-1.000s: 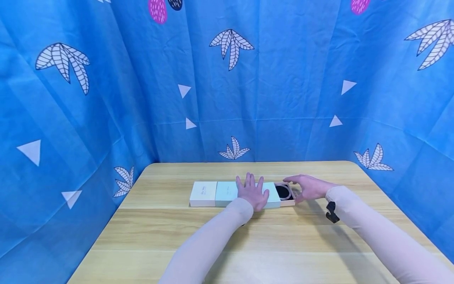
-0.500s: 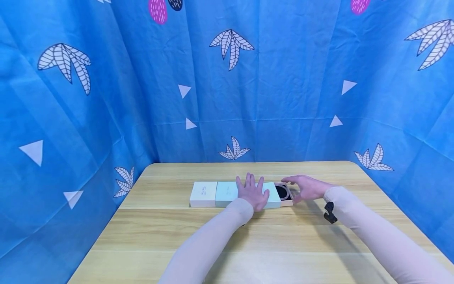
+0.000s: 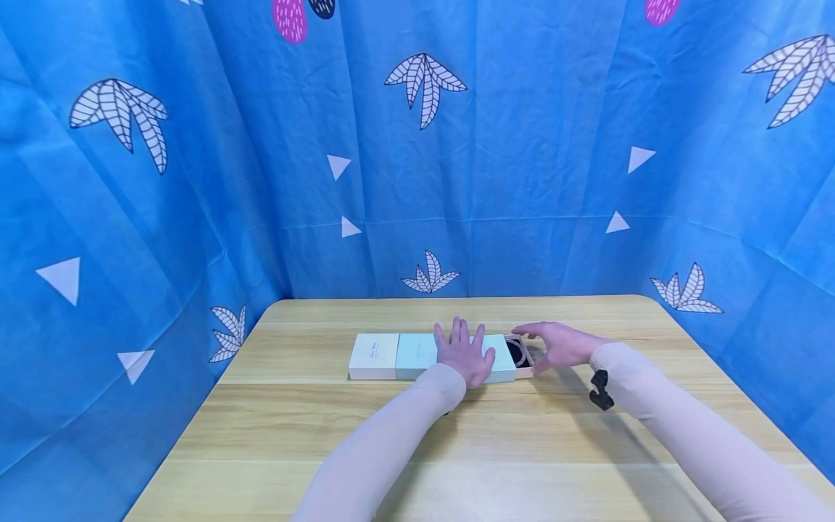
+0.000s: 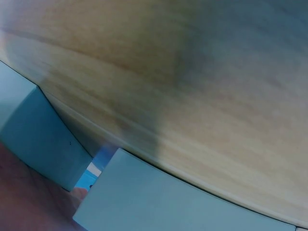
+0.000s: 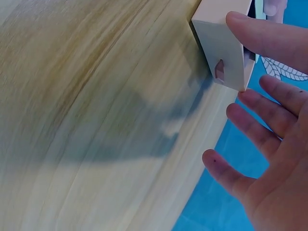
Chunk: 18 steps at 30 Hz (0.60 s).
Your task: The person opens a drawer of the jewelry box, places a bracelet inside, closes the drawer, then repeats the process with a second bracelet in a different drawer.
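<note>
My left hand point(image 3: 464, 361) rests on mint-green box pieces, its straight fingers spread. One mint box point(image 3: 416, 354) lies left of it; a mint sleeve point(image 3: 501, 360) shows on its right. From the sleeve's right end juts a pale pink drawer point(image 3: 524, 373), lined in black, with a pale bangle-like ring point(image 3: 520, 357) inside, partly covered. My right hand point(image 3: 562, 345) spans this drawer's outer end. In the right wrist view, the thumb point(image 5: 269, 38) meets one edge and a fingertip touches the opposite corner, beside the end wall point(image 5: 216, 50) with its small notch.
A white box point(image 3: 374, 357) with small print adjoins the left mint box. All stand in a row toward the back of the wooden table point(image 3: 489, 464). Blue patterned curtain point(image 3: 522, 181) encloses the back and sides. Two mint boxes with a narrow gap appear in the left wrist view.
My right hand has moved left along with the drawer, which now sticks out less from the mint sleeve. The left hand has stayed in place.
</note>
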Motion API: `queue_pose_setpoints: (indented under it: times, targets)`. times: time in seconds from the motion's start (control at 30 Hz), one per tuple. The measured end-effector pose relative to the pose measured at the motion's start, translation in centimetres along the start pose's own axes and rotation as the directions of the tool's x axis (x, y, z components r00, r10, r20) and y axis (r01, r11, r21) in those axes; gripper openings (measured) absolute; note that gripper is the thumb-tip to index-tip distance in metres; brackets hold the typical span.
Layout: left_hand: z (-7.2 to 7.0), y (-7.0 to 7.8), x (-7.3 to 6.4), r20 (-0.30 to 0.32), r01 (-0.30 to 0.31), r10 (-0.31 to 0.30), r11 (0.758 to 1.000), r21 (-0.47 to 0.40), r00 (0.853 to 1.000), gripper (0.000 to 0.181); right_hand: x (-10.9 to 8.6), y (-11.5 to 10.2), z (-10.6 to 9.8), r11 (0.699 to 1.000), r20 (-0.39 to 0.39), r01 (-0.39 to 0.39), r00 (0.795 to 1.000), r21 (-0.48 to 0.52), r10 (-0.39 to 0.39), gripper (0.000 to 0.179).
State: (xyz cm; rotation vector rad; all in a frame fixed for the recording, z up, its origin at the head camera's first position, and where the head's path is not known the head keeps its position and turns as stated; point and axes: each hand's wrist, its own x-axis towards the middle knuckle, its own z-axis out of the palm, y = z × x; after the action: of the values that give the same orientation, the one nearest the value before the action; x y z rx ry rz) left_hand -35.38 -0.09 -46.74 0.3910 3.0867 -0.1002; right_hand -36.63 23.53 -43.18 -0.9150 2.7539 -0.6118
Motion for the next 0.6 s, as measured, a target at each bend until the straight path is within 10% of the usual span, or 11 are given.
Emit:
queue_pose_setpoints:
  times: [0.6]
  targets:
    - [0.5, 0.1, 0.5, 0.001, 0.008, -0.008, 1.0, 0.007, 1.0, 0.068, 0.2, -1.0, 0.0, 0.999, 0.012, 0.008, 1.0, 0.039, -0.009, 0.083]
